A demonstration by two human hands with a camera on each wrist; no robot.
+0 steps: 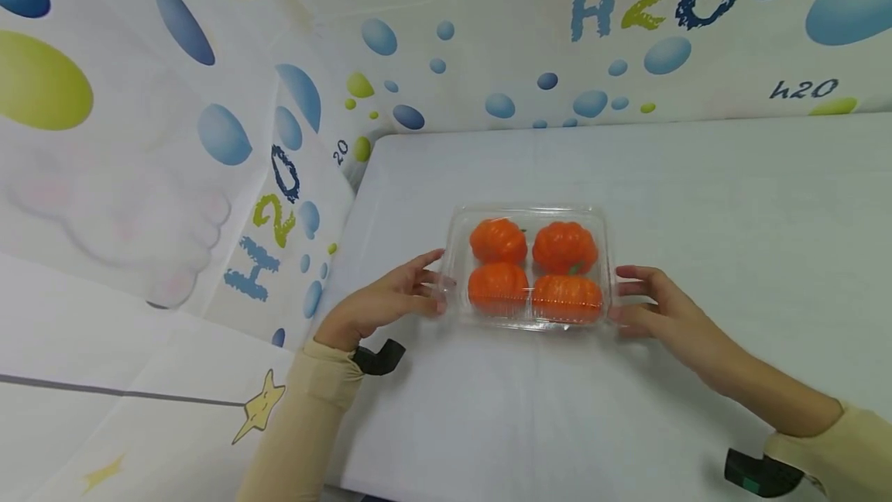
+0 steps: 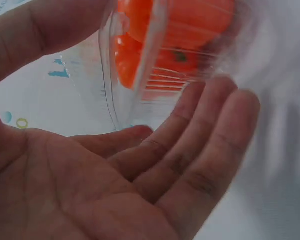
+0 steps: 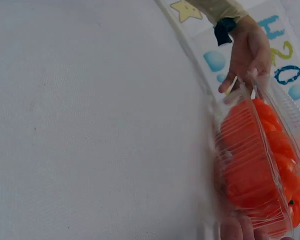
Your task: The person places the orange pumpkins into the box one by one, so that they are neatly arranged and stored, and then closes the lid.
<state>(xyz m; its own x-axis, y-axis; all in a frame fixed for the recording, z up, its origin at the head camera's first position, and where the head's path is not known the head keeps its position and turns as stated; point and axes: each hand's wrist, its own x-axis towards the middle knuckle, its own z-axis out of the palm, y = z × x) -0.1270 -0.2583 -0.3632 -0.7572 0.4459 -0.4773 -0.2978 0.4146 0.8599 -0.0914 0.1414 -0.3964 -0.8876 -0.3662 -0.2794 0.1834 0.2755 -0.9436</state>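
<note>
A clear plastic clamshell box with its lid down holds several small orange pumpkins, one showing a green stem. At the box's left end my left hand grips the edge. In the left wrist view the thumb lies along the rim and the fingertips reach beneath the ribbed side. My right hand holds the opposite end. In the right wrist view only its fingertips show at the box's lower end; the rest is out of frame.
A white-covered table lies under the box and hands. Behind it and to the left hangs a white sheet printed with blue and green dots and H2O lettering. Dark straps sit at both wrists, by beige sleeves.
</note>
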